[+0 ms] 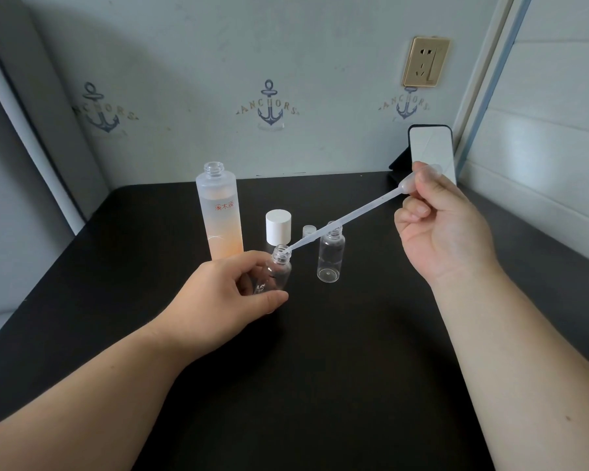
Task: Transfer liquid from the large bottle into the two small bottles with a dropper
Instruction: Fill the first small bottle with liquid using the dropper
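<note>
Black tabletop (320, 368): left hand (228, 294) grips 1 tilted small bottle (276, 271); right hand (446, 229) pinches dropper (347, 219), tip at its mouth; large bottle (220, 212) at 11 o'clock, second small bottle (331, 258) at 2

One head-worn wide-angle view looks forward and down, close over the dark surface (320, 368), with the wall (218, 45) at 12 o'clock.
</note>
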Demonstrator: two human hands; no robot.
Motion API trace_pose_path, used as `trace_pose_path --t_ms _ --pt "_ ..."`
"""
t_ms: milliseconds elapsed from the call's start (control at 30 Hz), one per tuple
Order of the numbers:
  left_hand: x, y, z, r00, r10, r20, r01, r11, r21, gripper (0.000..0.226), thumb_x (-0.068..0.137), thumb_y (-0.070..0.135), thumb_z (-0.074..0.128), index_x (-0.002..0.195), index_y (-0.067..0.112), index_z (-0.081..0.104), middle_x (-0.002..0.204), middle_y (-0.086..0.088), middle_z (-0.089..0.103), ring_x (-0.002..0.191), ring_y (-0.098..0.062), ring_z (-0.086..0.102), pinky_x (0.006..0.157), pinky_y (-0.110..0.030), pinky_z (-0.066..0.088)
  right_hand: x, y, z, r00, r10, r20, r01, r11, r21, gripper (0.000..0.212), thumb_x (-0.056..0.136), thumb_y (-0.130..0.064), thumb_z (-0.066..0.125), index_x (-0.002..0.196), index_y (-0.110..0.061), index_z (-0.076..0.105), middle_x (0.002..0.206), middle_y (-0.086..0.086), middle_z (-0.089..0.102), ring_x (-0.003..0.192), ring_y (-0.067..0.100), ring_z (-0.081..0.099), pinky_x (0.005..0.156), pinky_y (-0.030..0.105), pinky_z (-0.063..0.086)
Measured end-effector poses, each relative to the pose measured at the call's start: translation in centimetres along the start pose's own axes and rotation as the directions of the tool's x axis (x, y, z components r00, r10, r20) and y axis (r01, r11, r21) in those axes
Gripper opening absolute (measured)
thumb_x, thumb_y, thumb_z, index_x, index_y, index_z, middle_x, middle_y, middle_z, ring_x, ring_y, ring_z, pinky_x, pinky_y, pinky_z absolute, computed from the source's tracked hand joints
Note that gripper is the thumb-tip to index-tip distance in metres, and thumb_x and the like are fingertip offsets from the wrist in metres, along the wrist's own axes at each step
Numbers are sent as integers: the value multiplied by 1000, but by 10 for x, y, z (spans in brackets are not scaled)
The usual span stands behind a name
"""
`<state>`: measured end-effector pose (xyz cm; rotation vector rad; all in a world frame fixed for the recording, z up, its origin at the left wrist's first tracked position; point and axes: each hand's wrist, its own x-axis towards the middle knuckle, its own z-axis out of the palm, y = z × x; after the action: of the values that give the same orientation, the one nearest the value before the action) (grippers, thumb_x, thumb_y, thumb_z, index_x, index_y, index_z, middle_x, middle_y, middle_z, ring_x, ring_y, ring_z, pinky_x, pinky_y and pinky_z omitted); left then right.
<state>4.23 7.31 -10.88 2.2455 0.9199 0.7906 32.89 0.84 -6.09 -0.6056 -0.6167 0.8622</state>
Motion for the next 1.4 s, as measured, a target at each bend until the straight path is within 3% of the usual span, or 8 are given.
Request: trace_pose_path --t_ms 233,500,633,833,1033,1200,1267,1400 --pt "-1 4 0 1000 16 -8 -16 1000 14 37 79 43 81 102 63 61 83 30 64 74 0 60 66 -6 44 0 2 3 998 36 -53 -34 998 47 11 93 -8 67 91 -9 77 75 2 66 60 10 53 58 20 44" --pt "0 5 -1 1000 -31 3 31 999 41 26 76 50 81 97 48 66 79 23 63 72 -1 59 63 -10 44 -3 2 6 994 89 -61 -84 993 78 11 94 -8 65 102 -4 73 77 3 66 64 12 59 61 22 49" --pt "1 6 -2 996 -78 35 76 995 63 35 70 61 79 97 45 65 82 22 65 75 -1 60 59 -12 44 -4 0 7 989 98 -111 -88 992 94 8 89 -10 72 94 -5 76 77 4 67 64 13 61 61 23 51" --pt "0 10 -3 996 -56 70 52 997 60 41 60 77 69 91 53 58 82 20 63 72 -3 60 59 -13 45 -2 2 5 988 98 -119 -83 989 123 16 94 -10 68 107 -2 72 81 5 72 69 12 67 63 21 53" --pt "-8 12 -9 981 -25 -190 -32 956 -292 21 78 42 61 94 36 73 83 4 71 69 -7 61 65 -21 48 -2 2 5 990 93 -110 -84 993 88 26 96 -10 66 76 -9 82 82 3 74 70 12 67 64 20 53" --pt "-6 10 -16 828 -195 -525 10 942 -335 15 80 30 56 91 40 61 82 13 63 70 -2 59 63 -27 46 -3 2 4 987 102 -120 -91 991 97 24 96 -9 66 77 -9 81 83 4 73 70 13 67 64 22 53" --pt "-2 6 -17 803 -253 -540 63 936 -345 26 76 29 61 97 43 54 91 13 59 78 4 58 68 -26 46 -3 2 5 986 107 -130 -93 990 108 20 95 -8 67 81 -7 80 83 4 73 70 14 67 63 23 54" --pt "10 -4 -10 867 -348 -358 220 910 -352 52 84 24 74 128 36 48 114 19 60 105 1 59 79 -21 47 -3 2 4 984 115 -134 -102 989 104 20 95 -9 67 80 -7 81 83 5 73 70 14 68 63 24 54"
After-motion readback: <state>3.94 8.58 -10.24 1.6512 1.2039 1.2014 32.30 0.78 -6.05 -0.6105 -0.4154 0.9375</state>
